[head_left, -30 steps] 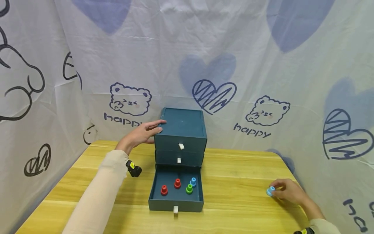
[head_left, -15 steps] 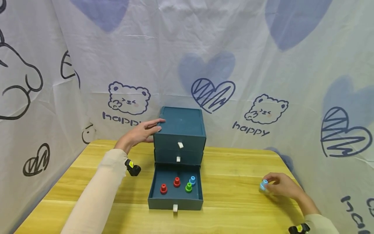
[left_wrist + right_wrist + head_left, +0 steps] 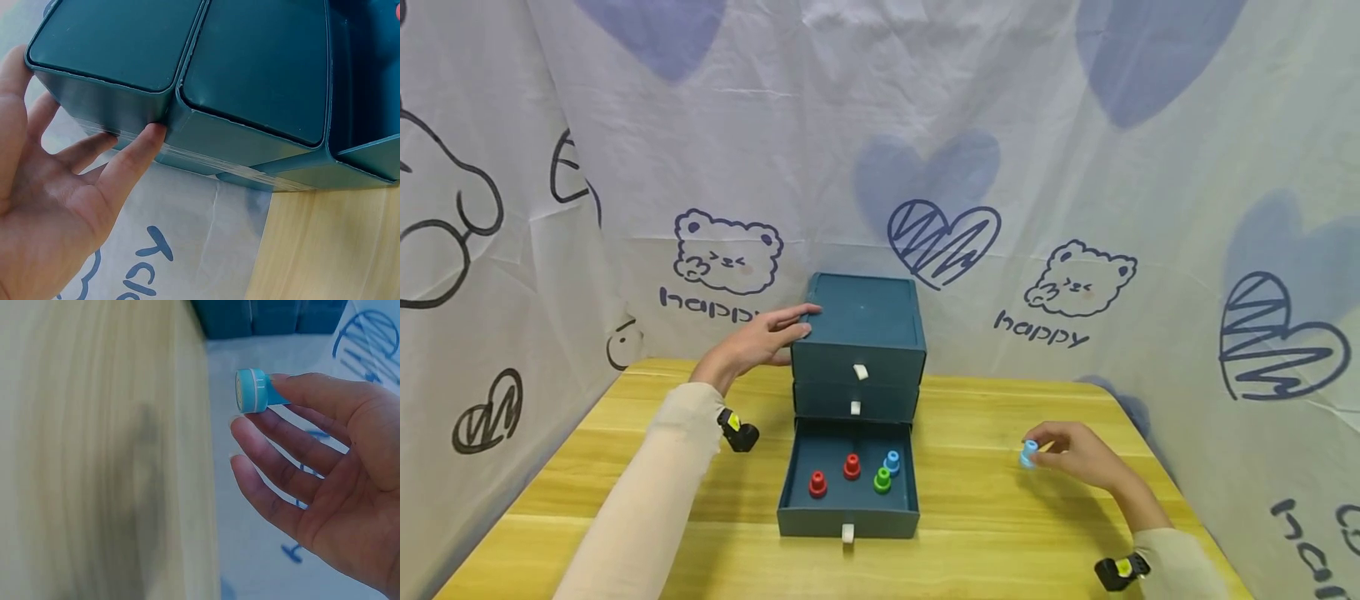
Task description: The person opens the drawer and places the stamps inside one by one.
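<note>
My right hand [image 3: 1078, 454] pinches a light-blue toy stamp [image 3: 1029, 453] by its narrow end, above the table to the right of the drawers. In the right wrist view, the stamp's round patterned face [image 3: 240, 391] points away from the palm, and the other fingers are spread loosely. My left hand [image 3: 756, 346] rests against the left side of a dark teal drawer cabinet [image 3: 865, 312], fingertips at its top edge and side. The cabinet's bottom drawer [image 3: 848, 523] is pulled out. Inside it stand two red stamps [image 3: 851, 467], a green stamp [image 3: 882, 480] and another light-blue stamp [image 3: 891, 463].
The wooden table [image 3: 985, 533] extends on both sides of the cabinet. Two upper drawers with white tabs [image 3: 861, 372] are closed. A printed white cloth [image 3: 820, 150] hangs behind and at both sides. Clear tape [image 3: 237, 167] runs along the cabinet's side.
My right hand has carried the light-blue stamp leftward and up from the table's right side, nearer the drawers. My left hand has stayed on the cabinet.
</note>
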{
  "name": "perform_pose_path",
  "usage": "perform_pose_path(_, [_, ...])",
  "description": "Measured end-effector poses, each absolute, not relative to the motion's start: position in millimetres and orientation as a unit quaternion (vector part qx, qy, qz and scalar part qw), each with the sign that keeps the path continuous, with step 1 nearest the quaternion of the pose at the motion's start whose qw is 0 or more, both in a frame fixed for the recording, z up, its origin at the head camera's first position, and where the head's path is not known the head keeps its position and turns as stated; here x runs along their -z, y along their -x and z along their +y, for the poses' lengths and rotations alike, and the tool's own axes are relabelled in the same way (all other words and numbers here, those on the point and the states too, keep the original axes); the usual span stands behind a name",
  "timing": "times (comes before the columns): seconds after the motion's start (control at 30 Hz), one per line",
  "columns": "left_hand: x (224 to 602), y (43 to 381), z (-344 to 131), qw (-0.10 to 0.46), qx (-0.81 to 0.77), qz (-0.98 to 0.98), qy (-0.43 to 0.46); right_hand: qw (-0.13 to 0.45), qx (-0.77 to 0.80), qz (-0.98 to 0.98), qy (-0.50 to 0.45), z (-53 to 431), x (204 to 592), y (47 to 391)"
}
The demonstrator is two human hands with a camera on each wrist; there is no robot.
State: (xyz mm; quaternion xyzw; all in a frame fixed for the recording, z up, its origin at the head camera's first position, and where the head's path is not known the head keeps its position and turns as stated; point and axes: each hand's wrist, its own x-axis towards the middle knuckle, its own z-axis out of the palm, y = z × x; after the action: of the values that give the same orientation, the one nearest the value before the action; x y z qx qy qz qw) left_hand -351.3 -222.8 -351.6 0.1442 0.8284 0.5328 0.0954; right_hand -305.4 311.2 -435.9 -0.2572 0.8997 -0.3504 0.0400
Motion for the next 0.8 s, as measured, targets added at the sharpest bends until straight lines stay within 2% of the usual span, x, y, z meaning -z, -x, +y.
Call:
perform_pose_path(0.3, [355,349,-224,0.096,-0.526,0.833,-0.145,0.035,0.349,0.892,0.285,268,433,309])
perform_pose_path(0.8, [354,352,-224,0.092,-0.529,0.829,-0.157,0.067,0.356,0.869,0.337,216,425,307])
